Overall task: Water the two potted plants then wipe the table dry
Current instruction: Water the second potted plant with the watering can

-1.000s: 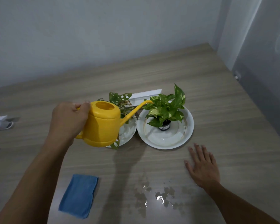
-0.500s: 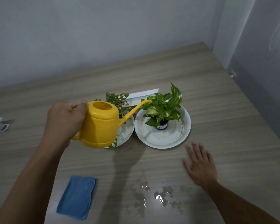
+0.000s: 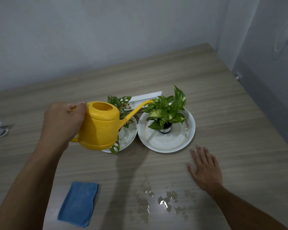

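Item 1: our left hand point(image 3: 61, 123) gripped the watering can point(image 3: 101, 128), spout running right from our fingers toward the right plant point(image 3: 166, 112); right hand point(image 3: 204, 168) flat, fingers spread.

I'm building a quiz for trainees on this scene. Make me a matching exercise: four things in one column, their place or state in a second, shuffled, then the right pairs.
Things:
1. yellow watering can
2. blue cloth
3. right hand
4. spilled water

Places or states:
A. flat on the table, palm down
B. lying folded near the table's front edge, untouched
C. gripped by the left hand, spout toward the right plant
D. puddled between cloth and right forearm

Pairs: 1-C, 2-B, 3-A, 4-D
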Available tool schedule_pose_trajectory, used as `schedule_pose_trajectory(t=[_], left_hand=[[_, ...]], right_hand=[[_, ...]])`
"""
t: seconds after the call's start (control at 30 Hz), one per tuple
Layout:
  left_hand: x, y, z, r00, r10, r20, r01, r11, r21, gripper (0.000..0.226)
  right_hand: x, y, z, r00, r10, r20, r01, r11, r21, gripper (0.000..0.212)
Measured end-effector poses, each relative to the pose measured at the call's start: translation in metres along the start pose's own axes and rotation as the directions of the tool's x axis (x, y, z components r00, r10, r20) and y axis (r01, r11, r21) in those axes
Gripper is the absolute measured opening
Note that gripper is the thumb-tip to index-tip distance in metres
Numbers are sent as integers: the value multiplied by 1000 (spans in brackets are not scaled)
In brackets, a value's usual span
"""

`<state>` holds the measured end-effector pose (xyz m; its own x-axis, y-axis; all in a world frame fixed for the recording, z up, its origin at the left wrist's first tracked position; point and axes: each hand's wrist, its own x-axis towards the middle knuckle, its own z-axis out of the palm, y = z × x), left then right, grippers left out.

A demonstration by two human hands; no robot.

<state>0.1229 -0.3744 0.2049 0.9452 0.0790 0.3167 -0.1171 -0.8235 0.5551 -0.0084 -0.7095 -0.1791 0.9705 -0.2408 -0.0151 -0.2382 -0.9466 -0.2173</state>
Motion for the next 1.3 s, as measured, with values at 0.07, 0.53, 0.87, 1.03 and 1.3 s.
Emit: schedule_pose_trajectory(t=[0.07, 0.53, 0.87, 1.03, 1.3], left_hand=[[-1, 0, -2, 1000, 17, -1, -17, 1000, 5, 46], [-3, 4, 1, 999, 31, -5, -31, 999, -15, 53], [0, 8, -7, 998, 69, 2, -69, 996, 55, 56], [1, 11, -7, 998, 62, -2, -61, 996, 58, 58], [1, 14, -8, 997, 76, -2, -76, 994, 77, 60]], right_hand=[[0, 0, 0, 1000, 0, 4, 0, 1000, -4, 69], [0, 0, -1, 1000, -5, 3, 5, 1000, -9, 68], [0, 0, -2, 1000, 0, 7, 0, 1000, 1, 69], [0, 1, -2, 1000, -5, 6, 5, 1000, 4, 69], [0, 1, 0, 1000, -6, 7, 6, 1000, -2, 69]])
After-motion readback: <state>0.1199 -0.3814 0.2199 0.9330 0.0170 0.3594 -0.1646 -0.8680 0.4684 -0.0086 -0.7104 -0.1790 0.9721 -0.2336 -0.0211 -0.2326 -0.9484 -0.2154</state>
